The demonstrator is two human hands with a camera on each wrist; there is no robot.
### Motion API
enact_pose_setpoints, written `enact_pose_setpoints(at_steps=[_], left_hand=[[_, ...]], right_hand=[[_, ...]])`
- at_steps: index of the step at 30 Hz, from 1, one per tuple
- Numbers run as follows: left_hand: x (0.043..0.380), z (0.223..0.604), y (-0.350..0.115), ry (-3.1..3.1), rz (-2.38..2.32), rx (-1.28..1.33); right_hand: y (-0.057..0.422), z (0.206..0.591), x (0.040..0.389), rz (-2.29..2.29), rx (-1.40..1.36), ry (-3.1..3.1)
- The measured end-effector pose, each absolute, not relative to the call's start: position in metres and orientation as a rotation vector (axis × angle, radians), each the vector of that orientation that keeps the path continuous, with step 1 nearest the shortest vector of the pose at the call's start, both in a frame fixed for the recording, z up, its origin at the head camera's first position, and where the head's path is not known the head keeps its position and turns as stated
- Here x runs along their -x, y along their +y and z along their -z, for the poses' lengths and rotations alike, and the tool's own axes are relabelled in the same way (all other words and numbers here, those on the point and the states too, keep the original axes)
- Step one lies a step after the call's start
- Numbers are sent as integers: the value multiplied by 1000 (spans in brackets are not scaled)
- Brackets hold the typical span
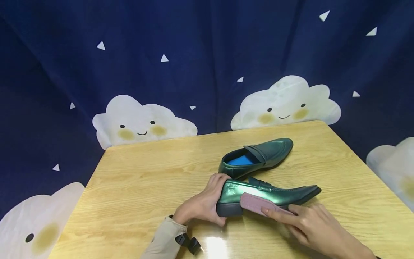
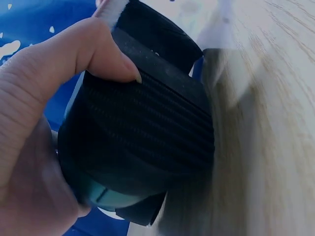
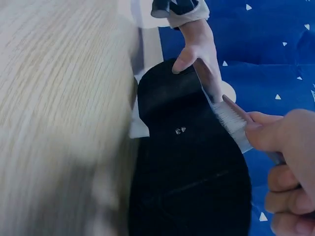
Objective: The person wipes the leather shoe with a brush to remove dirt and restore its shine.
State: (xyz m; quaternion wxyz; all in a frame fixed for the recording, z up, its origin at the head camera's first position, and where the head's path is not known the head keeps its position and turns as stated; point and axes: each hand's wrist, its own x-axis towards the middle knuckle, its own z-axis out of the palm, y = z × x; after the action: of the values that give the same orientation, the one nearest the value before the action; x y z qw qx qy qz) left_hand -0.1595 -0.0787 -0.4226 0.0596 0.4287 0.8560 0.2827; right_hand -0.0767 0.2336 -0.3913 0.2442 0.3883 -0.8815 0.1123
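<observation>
A shiny dark green loafer (image 1: 249,190) points its toe to the right, its black sole (image 3: 187,152) showing in the right wrist view. My left hand (image 1: 208,201) grips it round the heel, the thumb pressed on the heel's underside (image 2: 142,113) in the left wrist view. In my right hand (image 1: 310,225) is a pink-backed brush (image 1: 257,204) with pale bristles (image 3: 231,120). The bristles meet the shoe's near side just ahead of the heel. Behind it a second green loafer (image 1: 271,153) with a blue insole rests upright on the table.
The light wooden table (image 1: 139,180) spreads out on both sides of the shoes. A dark blue curtain (image 1: 200,64) with white clouds and triangles hangs behind it. On the left sleeve cuff sits a small black device (image 1: 188,243).
</observation>
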Motion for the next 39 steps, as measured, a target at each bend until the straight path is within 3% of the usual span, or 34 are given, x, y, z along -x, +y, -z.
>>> enact_pose_setpoints(at_steps=[5,10,35,39], left_hand=[[159,420,-75,2614,-805,-1329],[158,419,-73,2620,-759,-1337],[164,418,-74,2608,-748,-1305],[164,418,-73,2592,-751,-1297]], right_hand=[[242,390,79,-303,-939,-2390],[245,395,72,-402,-1036,-2431],[264,395,72,-435,-856,-2393],[264,397,67,-488,-927,-2421]])
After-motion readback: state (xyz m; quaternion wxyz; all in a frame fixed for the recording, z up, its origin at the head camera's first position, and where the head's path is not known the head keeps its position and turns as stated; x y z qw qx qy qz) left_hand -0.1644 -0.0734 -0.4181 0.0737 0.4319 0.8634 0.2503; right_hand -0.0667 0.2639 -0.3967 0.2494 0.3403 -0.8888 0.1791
